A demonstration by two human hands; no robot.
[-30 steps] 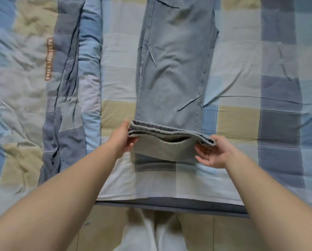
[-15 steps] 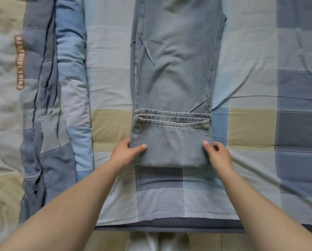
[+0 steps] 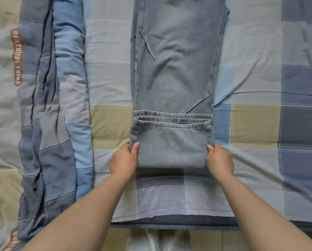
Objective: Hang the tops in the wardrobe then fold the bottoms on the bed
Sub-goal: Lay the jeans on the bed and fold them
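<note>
One bed (image 3: 256,124) under a checked sheet carries the grey jeans (image 3: 175,69), laid lengthwise with the hem end folded back up over the legs. Both hands flank that fold: the left hand (image 3: 123,161) and right hand (image 3: 219,160) each pinch a side edge.
</note>
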